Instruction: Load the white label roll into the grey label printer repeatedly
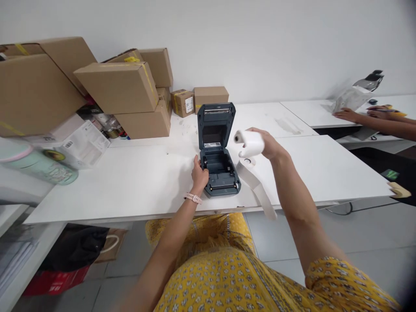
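Observation:
A dark label printer (219,180) stands on the white table with its lid (216,125) raised and its inner bay showing no roll. My left hand (199,175) grips the printer's left side, thumb over the rim. To the right of the printer, my right hand (266,145) holds a white paper roll (253,144) above the table, fingers wrapped round its far side. A loose paper strip (259,190) runs below the roll and over the table's front edge. A small round dark-rimmed thing (247,160) lies beside the strip.
Stacked cardboard boxes (117,84) fill the left back, with a white box (79,145) and a green bottle (39,164) in front. Two small cartons (211,96) sit behind the printer. At the far right, another person's hands (349,115) handle a plastic bag (352,99).

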`<state>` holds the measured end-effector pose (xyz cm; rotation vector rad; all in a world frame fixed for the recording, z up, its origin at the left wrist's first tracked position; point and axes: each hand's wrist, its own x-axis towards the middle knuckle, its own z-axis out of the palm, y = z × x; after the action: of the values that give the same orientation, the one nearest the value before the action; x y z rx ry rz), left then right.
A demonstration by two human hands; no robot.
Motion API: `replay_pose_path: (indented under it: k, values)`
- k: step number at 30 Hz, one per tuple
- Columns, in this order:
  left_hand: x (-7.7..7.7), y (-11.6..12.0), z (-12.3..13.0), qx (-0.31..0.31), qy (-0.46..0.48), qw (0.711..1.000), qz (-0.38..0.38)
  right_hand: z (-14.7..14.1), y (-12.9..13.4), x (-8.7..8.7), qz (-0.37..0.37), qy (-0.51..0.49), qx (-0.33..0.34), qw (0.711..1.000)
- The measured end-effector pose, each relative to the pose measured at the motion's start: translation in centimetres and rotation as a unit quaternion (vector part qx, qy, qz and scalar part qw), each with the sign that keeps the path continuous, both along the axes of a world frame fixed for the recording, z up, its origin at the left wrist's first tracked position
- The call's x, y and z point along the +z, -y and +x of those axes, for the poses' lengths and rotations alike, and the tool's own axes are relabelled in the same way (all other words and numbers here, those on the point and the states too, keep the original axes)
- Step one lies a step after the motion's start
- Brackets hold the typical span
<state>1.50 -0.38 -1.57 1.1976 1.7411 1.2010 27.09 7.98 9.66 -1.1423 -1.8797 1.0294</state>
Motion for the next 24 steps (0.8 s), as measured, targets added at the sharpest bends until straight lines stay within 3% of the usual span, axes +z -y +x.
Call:
replay_pose_path:
  k: [2, 4, 10, 12, 19, 24]
  values:
    - [0.0, 0.0, 0.0, 0.0, 0.004, 1.0, 0.001, -1.1, 2.4, -0.2, -0.034, -0.191, 0.018, 0.981]
    - [0.1, 0.1, 0.0, 0.002, 0.006, 1.0, 0.001, -3.1, 5.0, -0.8, -0.07, -0.303, 0.035, 0.95]
    - [0.7, 0.5, 0.1, 0.003, -0.014, 1.0, 0.002, -8.3, 10.6, -2.1, -0.221, -0.486, 0.097, 0.84]
    - [0.6, 0.5, 0.0, 0.003, -0.016, 1.0, 0.01, -9.0, 11.7, -2.4, -0.246, -0.509, 0.099, 0.819]
    - [-0.1, 0.1, 0.0, 0.004, -0.014, 1.0, 0.016, -10.0, 14.2, -4.5, -0.247, -0.504, 0.103, 0.821]
    - [-0.4, 0.0, 0.0, 0.004, -0.006, 1.0, 0.019, -11.2, 15.3, -5.0, -0.286, -0.496, 0.079, 0.816]
